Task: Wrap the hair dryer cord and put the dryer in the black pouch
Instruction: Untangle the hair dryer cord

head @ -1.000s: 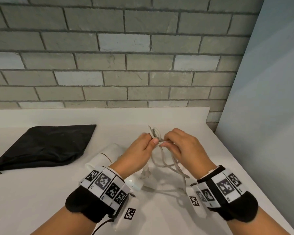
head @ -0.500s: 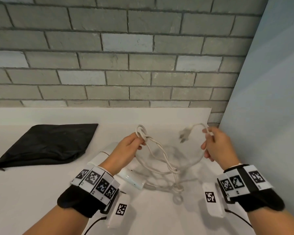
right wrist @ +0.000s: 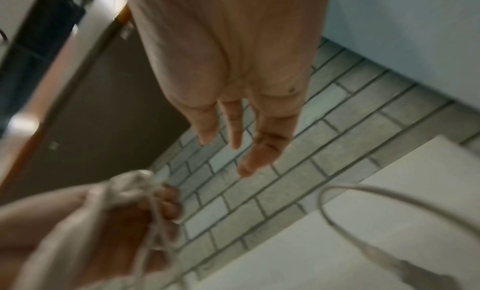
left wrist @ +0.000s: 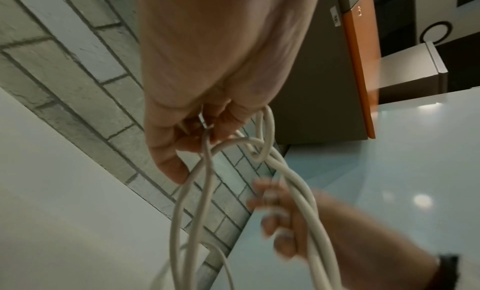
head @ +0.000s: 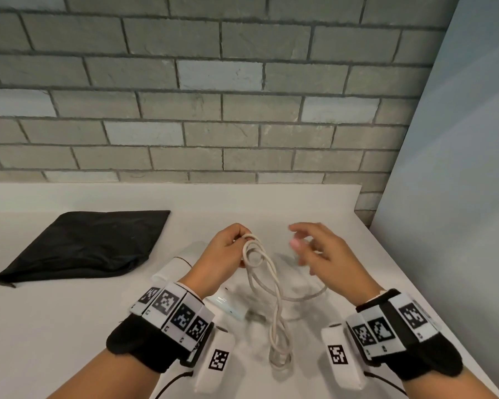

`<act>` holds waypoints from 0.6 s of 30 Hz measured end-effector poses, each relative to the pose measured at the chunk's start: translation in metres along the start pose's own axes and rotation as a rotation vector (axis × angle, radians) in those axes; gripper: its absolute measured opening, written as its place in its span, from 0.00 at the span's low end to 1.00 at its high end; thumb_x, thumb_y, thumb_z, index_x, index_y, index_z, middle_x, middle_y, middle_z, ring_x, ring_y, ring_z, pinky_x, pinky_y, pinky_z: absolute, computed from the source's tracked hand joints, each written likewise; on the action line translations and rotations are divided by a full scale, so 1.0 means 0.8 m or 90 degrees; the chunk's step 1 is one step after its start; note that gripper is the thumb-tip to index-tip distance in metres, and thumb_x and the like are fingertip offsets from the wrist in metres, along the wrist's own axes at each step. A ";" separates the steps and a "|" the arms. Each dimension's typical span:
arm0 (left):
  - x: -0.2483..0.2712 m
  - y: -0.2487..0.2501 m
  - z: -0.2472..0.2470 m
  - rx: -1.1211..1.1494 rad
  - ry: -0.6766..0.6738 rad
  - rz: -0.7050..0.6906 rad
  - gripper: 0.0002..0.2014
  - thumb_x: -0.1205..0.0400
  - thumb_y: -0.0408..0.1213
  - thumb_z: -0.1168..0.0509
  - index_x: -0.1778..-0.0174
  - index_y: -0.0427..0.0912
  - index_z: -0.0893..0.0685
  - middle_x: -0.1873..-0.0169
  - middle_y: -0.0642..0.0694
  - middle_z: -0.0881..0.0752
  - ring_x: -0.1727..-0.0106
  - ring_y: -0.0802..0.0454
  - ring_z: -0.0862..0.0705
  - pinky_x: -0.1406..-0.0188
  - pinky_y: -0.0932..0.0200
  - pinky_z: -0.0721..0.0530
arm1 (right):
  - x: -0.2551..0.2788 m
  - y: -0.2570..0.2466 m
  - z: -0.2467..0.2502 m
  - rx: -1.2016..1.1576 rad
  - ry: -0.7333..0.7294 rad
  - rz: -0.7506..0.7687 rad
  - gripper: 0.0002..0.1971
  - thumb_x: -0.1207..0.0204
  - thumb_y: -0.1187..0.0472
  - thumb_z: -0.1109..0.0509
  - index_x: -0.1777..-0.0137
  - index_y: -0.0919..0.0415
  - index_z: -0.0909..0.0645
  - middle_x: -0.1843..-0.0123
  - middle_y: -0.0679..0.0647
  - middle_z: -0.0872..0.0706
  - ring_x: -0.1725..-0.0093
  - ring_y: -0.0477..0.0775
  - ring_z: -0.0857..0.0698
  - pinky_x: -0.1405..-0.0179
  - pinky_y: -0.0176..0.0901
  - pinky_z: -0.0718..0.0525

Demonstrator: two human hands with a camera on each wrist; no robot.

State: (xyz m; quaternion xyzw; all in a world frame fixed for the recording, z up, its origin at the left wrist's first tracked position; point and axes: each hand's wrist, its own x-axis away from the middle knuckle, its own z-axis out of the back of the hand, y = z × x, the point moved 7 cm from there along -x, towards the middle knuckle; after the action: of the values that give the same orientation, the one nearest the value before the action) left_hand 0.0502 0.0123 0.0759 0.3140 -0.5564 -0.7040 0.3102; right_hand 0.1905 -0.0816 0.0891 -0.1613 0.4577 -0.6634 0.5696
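Several loops of cord [head: 260,272] are gathered in the left hand [head: 224,254]; right hand [head: 323,254] is blurred, apparently spread w/ nothing held. Dryer [head: 185,263] is left on table [head: 55,326], black pouch [head: 90,243] unfilled; approx. half remains.

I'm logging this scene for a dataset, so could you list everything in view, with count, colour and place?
cord: one, off-white, its loops gathered in the left hand and hanging down to the table, one strand curving off to the right
hair dryer: one, white, lying on the table under the left wrist, partly hidden
black pouch: one, black, flat on the table at the left
table: one, white, against the wall
brick wall: one, grey, behind the table
panel: one, pale blue, at the right
wrist bands: two, black with black-and-white marker tiles, one on each wrist
left hand: grips the cord's loops
right hand: blurred, fingers spread, holds nothing
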 end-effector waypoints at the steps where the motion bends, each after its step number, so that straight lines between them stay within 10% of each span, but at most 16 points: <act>1: 0.001 0.000 -0.004 -0.001 0.000 0.010 0.12 0.18 0.26 0.47 0.65 0.41 0.24 0.71 0.47 0.21 0.72 0.57 0.23 0.68 0.64 0.21 | 0.002 -0.017 -0.012 -0.033 -0.042 0.012 0.13 0.26 0.54 0.31 0.42 0.52 0.21 0.55 0.50 0.18 0.67 0.49 0.19 0.70 0.31 0.22; 9: 0.003 0.001 -0.026 -0.001 -0.067 0.045 0.17 0.20 0.50 0.38 0.62 0.38 0.22 0.70 0.46 0.24 0.66 0.53 0.25 0.57 0.57 0.22 | 0.004 -0.036 -0.016 0.155 0.020 0.078 0.06 0.25 0.61 0.32 0.52 0.63 0.18 0.69 0.51 0.15 0.74 0.43 0.21 0.69 0.34 0.24; 12: 0.004 0.006 -0.020 0.004 -0.059 0.021 0.13 0.19 0.42 0.39 0.67 0.39 0.25 0.76 0.47 0.29 0.75 0.56 0.28 0.62 0.61 0.17 | 0.007 -0.034 0.005 0.210 0.105 0.092 0.07 0.24 0.60 0.33 0.56 0.65 0.18 0.67 0.57 0.12 0.69 0.55 0.17 0.65 0.44 0.21; 18: 0.001 -0.003 -0.002 0.107 -0.042 0.031 0.14 0.16 0.39 0.45 0.65 0.37 0.24 0.71 0.46 0.25 0.73 0.57 0.24 0.68 0.60 0.14 | 0.013 -0.003 0.046 -0.027 0.196 0.007 0.05 0.19 0.64 0.41 0.55 0.61 0.25 0.68 0.53 0.17 0.79 0.43 0.23 0.76 0.32 0.22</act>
State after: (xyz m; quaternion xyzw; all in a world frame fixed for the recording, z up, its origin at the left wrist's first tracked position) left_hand 0.0509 0.0115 0.0730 0.3018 -0.6307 -0.6571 0.2817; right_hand 0.2128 -0.1071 0.1075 -0.0671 0.5546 -0.6673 0.4926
